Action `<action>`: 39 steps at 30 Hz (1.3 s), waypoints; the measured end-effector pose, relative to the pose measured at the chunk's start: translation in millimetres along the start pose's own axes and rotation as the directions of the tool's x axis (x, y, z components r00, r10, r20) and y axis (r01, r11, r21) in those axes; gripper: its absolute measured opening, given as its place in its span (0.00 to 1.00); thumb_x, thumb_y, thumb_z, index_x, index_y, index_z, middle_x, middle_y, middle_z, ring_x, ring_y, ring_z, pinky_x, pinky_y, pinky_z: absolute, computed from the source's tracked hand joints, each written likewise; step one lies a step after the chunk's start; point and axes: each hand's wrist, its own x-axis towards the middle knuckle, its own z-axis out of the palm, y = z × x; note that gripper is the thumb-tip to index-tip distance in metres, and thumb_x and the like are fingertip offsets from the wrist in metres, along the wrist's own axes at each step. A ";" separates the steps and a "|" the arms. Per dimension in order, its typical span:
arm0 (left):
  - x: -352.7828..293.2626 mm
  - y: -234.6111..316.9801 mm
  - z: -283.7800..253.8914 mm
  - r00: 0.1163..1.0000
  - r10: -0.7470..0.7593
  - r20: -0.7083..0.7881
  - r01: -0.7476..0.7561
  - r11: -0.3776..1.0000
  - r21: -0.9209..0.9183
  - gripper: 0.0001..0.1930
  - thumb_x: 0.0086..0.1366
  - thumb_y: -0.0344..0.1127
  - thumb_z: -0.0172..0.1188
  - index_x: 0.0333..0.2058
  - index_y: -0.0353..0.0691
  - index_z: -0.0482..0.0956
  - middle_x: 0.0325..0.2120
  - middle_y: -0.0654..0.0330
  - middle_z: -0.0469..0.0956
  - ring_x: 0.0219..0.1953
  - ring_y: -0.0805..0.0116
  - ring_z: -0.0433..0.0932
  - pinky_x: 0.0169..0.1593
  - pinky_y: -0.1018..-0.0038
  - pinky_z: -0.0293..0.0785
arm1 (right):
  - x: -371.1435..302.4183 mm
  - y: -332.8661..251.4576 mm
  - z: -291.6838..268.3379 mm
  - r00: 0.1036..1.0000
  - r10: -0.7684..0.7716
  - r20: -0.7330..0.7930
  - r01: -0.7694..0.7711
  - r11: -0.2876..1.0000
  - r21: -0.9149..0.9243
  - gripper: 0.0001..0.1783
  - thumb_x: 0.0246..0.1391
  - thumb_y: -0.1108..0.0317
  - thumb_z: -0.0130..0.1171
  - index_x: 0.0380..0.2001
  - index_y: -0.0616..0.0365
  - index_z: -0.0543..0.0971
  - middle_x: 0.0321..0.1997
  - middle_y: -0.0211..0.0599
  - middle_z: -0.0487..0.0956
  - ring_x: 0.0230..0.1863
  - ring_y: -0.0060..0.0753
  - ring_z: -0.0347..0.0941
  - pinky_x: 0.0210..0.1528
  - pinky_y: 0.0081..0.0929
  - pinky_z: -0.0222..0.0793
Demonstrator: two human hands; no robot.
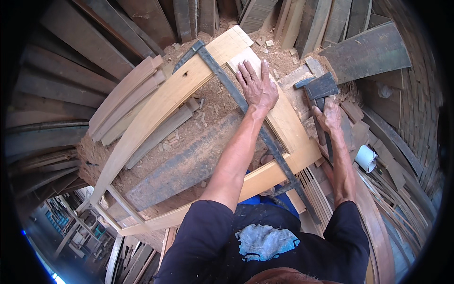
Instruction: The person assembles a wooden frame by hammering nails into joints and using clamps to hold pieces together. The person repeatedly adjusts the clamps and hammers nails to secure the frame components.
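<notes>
A pale wooden frame (142, 124) with two long curved rails lies across the work surface, its narrow end at the lower left. My left hand (259, 89) is spread flat on the wide board joining the rails at the other end. Alongside that board, a dark metal bar clamp (231, 89) spans the frame from rail to rail, passing under my left forearm. My right hand (329, 115) is closed round the handle of a hammer (321, 86) with a blocky dark head, just right of the frame. The handle's lower part shows below my fist.
Wood shavings and chips (208, 108) cover the surface under the frame. Curved offcuts (126, 97) lie to its left, and a dark plank (366, 53) sits at the upper right. A white cup-like container (365, 158) stands at the right near thin strips. Boards (92, 40) lean all around.
</notes>
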 end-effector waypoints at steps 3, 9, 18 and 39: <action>-0.3 1.1 0.1 1.000 0.011 -0.007 -0.011 1.000 -0.015 0.39 0.68 0.48 0.49 0.74 0.44 0.48 0.71 0.27 0.37 0.75 0.30 0.31 0.74 0.43 0.22 | -7.8 -1.8 16.4 0.986 -0.115 -0.121 0.107 0.992 -0.071 0.27 0.49 0.59 0.70 0.43 0.71 0.75 0.36 0.63 0.81 0.41 0.66 0.79 0.47 0.54 0.73; -1.0 -3.8 1.2 1.000 0.009 -0.020 -0.011 0.998 -0.060 0.40 0.68 0.48 0.48 0.74 0.39 0.47 0.71 0.26 0.36 0.74 0.29 0.29 0.73 0.42 0.19 | 13.3 -11.7 13.7 0.999 0.003 -0.033 -0.007 0.993 -0.115 0.21 0.48 0.65 0.69 0.39 0.68 0.74 0.40 0.62 0.80 0.46 0.65 0.77 0.47 0.52 0.74; -1.9 -6.8 13.6 0.993 0.011 -0.119 -0.023 0.995 -0.102 0.40 0.68 0.50 0.49 0.73 0.35 0.50 0.71 0.26 0.40 0.74 0.27 0.34 0.73 0.40 0.23 | 40.8 9.5 18.5 0.995 -0.102 0.000 0.101 0.988 -0.119 0.26 0.49 0.67 0.66 0.50 0.66 0.72 0.53 0.62 0.75 0.56 0.63 0.72 0.57 0.51 0.69; -4.1 -127.1 22.7 0.932 -0.133 0.338 0.187 -0.623 -0.760 0.32 0.56 0.45 0.76 0.54 0.38 0.73 0.45 0.53 0.81 0.51 0.61 0.78 0.57 0.58 0.75 | 45.4 -15.8 -1.2 0.991 -0.099 0.092 0.116 0.972 -0.204 0.28 0.49 0.60 0.62 0.50 0.69 0.74 0.55 0.62 0.75 0.57 0.63 0.71 0.59 0.50 0.67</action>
